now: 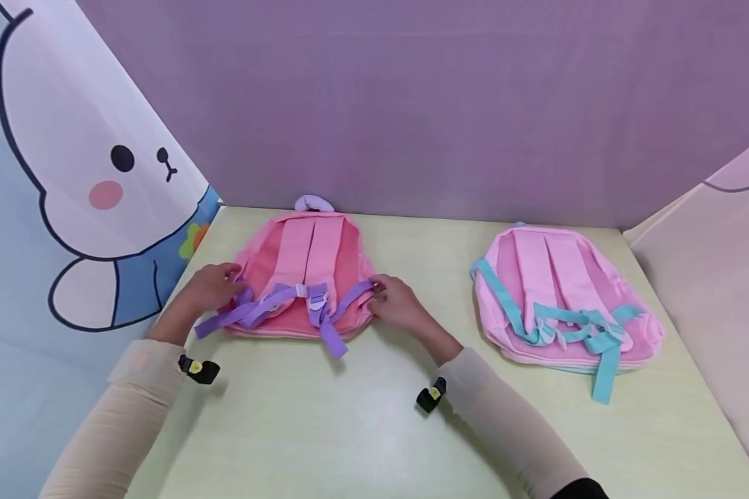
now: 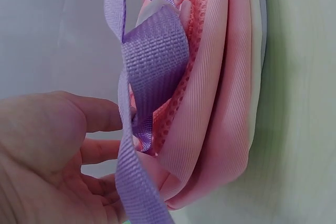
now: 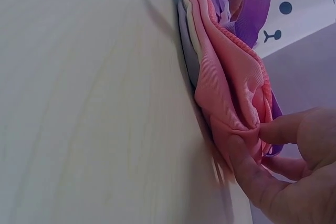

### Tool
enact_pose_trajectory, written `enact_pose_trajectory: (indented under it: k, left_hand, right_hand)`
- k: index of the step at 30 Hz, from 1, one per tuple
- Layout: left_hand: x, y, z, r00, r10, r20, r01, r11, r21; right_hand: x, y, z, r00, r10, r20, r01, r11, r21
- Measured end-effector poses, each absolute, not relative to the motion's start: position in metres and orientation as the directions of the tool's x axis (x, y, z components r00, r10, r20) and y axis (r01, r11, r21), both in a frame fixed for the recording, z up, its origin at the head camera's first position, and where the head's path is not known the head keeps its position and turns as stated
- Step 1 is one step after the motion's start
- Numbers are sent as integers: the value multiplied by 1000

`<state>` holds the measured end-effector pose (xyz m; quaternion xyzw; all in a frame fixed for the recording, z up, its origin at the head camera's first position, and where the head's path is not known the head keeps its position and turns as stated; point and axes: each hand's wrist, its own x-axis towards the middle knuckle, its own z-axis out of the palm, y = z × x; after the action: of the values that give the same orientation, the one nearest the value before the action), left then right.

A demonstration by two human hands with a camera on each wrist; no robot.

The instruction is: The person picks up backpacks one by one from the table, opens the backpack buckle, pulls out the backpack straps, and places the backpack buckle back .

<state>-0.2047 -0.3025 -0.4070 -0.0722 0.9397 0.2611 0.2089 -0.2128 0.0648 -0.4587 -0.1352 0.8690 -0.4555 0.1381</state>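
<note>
A coral-pink backpack point(image 1: 257, 256) lies with its shoulder-strap side up on the left half of the table. Purple webbing straps point(image 1: 277, 298) cross its lower part, some ends hanging loose. At its left side, my left hand point(image 1: 213, 285) pinches the side where the purple webbing joins; a strap loop point(image 2: 157, 51) partly covers those fingertips. On the opposite side my right hand point(image 1: 399, 302) pinches a fold of the pink side fabric point(image 3: 244, 137) between thumb and fingers. The backpack's front faces the table and is hidden.
A lighter pink backpack point(image 1: 562, 291) with knotted turquoise straps point(image 1: 608, 346) lies strap side up on the right of the pale wooden table point(image 1: 324, 430). A purple backdrop point(image 1: 412, 104) stands behind, and a cartoon-printed cloth point(image 1: 100, 208) hangs at the left.
</note>
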Motion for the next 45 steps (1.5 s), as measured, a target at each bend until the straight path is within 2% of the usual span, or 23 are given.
enact_pose_trajectory:
  k: [15, 23, 45]
  left_hand:
    - [-206, -275, -408, -910, 45, -413, -186, 845, 501]
    - [-207, -258, -408, -913, 44, -405, -181, 847, 500]
    - [-212, -214, -414, -933, 147, -328, -76, 811, 581]
  right_hand:
    - [-208, 100, -452, -923, -362, -128, -117, 583, -804]
    - [-205, 117, -447, -927, -351, -131, -131, 632, -764]
    - [-198, 164, -435, -944, -301, -138, -139, 738, -660]
